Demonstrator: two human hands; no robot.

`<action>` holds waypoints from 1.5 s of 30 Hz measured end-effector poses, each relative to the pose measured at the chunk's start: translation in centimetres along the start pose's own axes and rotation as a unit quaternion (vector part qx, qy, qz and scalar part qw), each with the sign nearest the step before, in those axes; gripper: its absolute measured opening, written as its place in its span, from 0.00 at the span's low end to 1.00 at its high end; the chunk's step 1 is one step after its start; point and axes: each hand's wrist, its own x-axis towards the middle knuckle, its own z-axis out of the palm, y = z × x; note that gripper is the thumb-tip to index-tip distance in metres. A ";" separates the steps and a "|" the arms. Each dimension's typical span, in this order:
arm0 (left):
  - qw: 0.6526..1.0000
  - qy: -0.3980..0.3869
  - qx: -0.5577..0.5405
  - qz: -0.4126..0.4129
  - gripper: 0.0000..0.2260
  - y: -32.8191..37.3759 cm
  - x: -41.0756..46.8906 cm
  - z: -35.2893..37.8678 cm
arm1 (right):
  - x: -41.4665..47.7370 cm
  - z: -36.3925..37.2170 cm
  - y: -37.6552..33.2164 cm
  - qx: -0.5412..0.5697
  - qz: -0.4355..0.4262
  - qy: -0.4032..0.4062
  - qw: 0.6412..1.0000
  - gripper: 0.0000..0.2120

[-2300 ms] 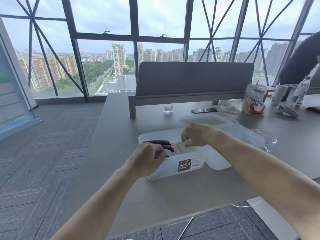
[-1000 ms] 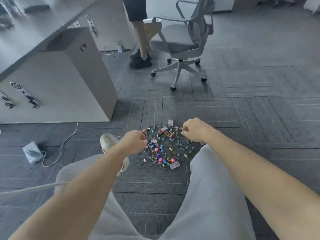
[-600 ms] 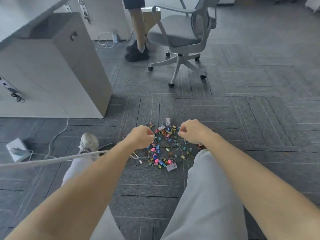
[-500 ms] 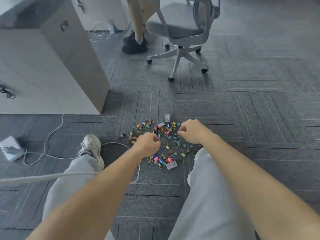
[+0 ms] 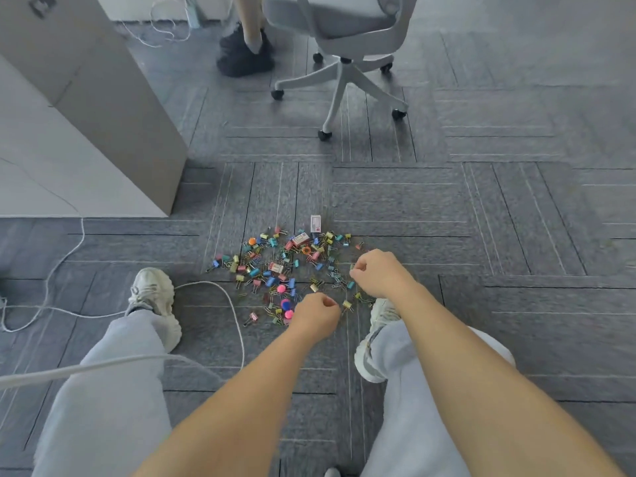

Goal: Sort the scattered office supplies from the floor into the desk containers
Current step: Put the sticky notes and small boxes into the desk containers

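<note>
Head view looks down at a pile of clips [image 5: 285, 266] spread on the gray floor [image 5: 481, 235], just past the person's two shoes. The left hand [image 5: 315, 316] hangs over the near edge of the pile with its fingers curled in, and I cannot tell if it holds anything. The right hand [image 5: 378, 275] is over the right side of the pile, finger and thumb pressed together as if to pinch, but what is between them is too small to see. A few small boxes [image 5: 316, 223] lie in the far part of the pile. The clips are tiny and lie close, so a pinch could grab two kinds at once, or one could slip out and bounce away. The right shoe [image 5: 382, 309] sits right next to the clips and could kick them apart. A white cord [image 5: 220, 294] runs along the left side, and a foot could catch on it.
</note>
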 end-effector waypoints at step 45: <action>0.894 -0.078 0.440 -0.001 0.19 -3.5 28.6 11.9 | 27.3 9.2 15.8 -0.020 0.143 0.008 0.989 0.29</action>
